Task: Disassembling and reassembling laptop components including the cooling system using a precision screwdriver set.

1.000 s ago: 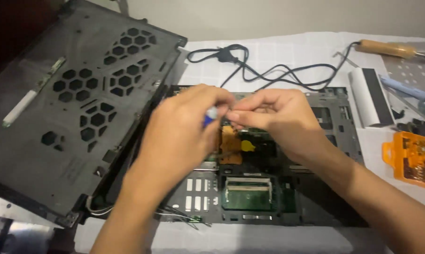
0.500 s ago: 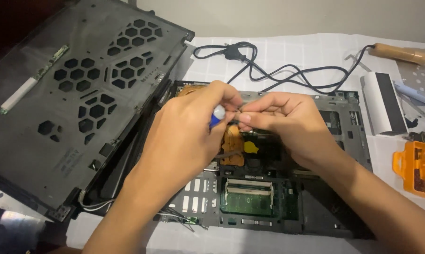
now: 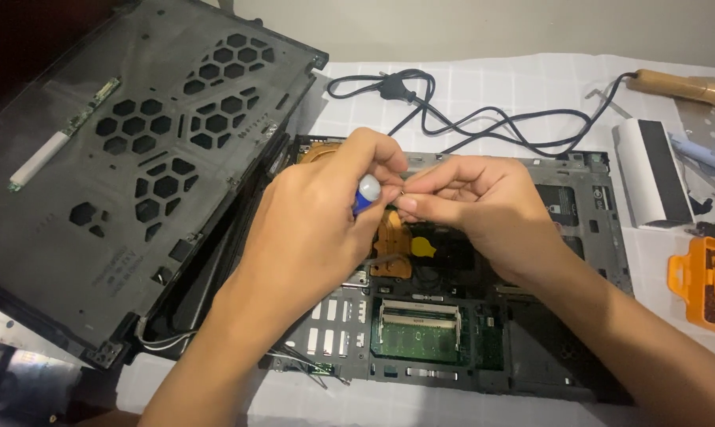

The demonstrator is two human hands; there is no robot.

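Screwdriver (image 3: 368, 192), blue-handled with a pale cap, is held upright over the middle of the opened laptop base (image 3: 586, 237), just above the copper heat pipe (image 3: 390, 241); its tip is hidden behind the fingers. A slip is judged the main risk: with the tip unseen and both hands crowded over one spot, a skid off the screw head could gouge the board or the heat pipe beneath. A small screw, if one is being pinched (it cannot be made out), could drop into the open chassis, perhaps toward the memory slot (image 3: 419, 326), and be lost. The hinged lid panel (image 3: 136, 158), tilted at the left on its cables, is judged liable to strain those wires if knocked by the forearm. The left hand (image 3: 318, 229) is wrapped around the handle, fingers curled shut on it, cap showing between thumb and forefinger. The right hand (image 3: 476, 205) is pressed together at thumb and forefinger, tips just beside the driver shaft; whether anything is held there cannot be told. A black cord (image 3: 484, 122) lies well behind, an orange case (image 3: 709, 285) at the right edge.
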